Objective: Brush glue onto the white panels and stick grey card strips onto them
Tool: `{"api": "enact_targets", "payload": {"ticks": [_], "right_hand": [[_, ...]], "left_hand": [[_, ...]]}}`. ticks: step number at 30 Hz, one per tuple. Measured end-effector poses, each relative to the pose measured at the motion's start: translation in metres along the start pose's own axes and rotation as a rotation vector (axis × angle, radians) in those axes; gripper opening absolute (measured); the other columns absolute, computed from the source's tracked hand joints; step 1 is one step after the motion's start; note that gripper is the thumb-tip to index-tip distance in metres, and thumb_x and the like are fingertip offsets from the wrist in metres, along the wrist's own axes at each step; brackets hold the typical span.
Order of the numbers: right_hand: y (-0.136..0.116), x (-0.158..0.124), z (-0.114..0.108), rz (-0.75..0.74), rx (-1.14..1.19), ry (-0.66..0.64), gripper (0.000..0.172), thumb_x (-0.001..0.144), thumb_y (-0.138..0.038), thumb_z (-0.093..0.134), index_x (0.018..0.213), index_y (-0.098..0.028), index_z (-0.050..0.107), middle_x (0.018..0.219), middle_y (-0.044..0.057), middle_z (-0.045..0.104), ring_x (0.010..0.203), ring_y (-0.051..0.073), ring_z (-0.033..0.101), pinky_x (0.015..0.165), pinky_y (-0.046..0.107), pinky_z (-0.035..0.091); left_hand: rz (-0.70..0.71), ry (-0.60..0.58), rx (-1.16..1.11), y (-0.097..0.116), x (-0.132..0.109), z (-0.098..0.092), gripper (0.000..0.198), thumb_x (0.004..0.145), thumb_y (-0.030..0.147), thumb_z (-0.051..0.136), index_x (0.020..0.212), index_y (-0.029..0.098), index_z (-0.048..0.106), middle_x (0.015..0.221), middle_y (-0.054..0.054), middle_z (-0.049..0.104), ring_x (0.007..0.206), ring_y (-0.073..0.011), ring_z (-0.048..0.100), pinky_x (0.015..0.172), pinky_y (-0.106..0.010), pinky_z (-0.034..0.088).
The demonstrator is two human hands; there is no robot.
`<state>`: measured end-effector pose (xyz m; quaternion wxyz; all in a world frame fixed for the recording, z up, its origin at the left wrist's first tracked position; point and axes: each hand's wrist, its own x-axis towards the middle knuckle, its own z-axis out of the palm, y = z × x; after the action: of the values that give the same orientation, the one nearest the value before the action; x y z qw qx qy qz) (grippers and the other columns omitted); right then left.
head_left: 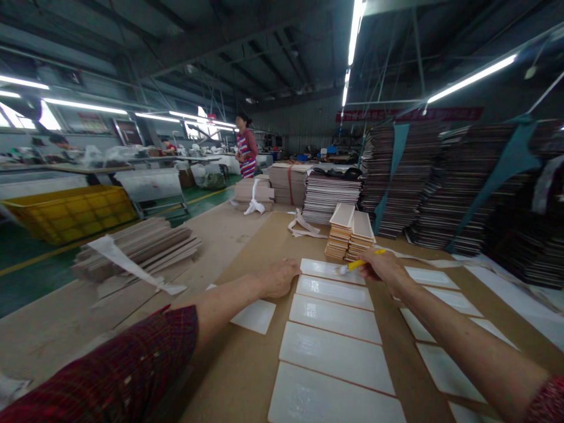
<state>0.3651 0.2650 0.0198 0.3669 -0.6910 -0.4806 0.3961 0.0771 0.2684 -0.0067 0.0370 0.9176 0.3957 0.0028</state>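
Note:
A column of white rectangular panels with thin brown edges runs away from me, their tops glossy and wet-looking. My right hand grips a brush by its yellow handle, and its pale bristles rest on the farthest panel. At that panel's left end sits my left hand, fingers curled together; what they hold, if anything, is hidden. A white sheet lies on the brown board left of the column. Under and beside my right forearm is a second column of white panels.
Behind the panels stand small stacks of tan-edged strips. Tall stacks of dark boards rise at the back right. Tied cardboard strips lie at left. A yellow bin is on the floor; a person stands beyond the table.

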Motion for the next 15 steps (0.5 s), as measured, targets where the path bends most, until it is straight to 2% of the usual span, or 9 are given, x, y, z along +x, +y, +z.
{"api": "enact_targets", "payload": {"ticks": [9, 11, 15], "right_hand": [[0.012, -0.002, -0.034, 0.006, -0.021, 0.048, 0.028, 0.099, -0.039, 0.063, 0.088, -0.013, 0.064, 0.073, -0.002, 0.064, 0.057, 0.010, 0.059, 0.057, 0.024, 0.051], [0.014, -0.003, -0.040, 0.006, 0.001, 0.060, 0.030, 0.095, -0.040, 0.066, 0.079, -0.014, 0.065, 0.067, 0.001, 0.065, 0.053, 0.012, 0.059, 0.053, 0.024, 0.049], [0.020, -0.006, -0.044, -0.028, 0.104, 0.119, 0.029, 0.078, -0.037, 0.075, 0.058, -0.021, 0.060, 0.059, 0.012, 0.066, 0.045, 0.017, 0.059, 0.044, 0.027, 0.044]], "left_hand": [[-0.003, -0.002, -0.021, 0.003, -0.001, -0.002, 0.048, 0.076, -0.004, 0.048, 0.116, 0.015, 0.067, 0.122, -0.013, 0.065, 0.117, -0.0264, 0.059, 0.107, -0.039, 0.043], [-0.006, -0.014, 0.000, 0.008, -0.004, -0.006, 0.047, 0.075, -0.003, 0.050, 0.116, 0.014, 0.066, 0.122, -0.013, 0.065, 0.117, -0.0257, 0.059, 0.106, -0.036, 0.044], [-0.047, -0.058, 0.082, 0.016, -0.007, -0.012, 0.040, 0.076, 0.001, 0.055, 0.113, 0.013, 0.068, 0.117, -0.014, 0.067, 0.112, -0.0260, 0.063, 0.101, -0.034, 0.048]]}}
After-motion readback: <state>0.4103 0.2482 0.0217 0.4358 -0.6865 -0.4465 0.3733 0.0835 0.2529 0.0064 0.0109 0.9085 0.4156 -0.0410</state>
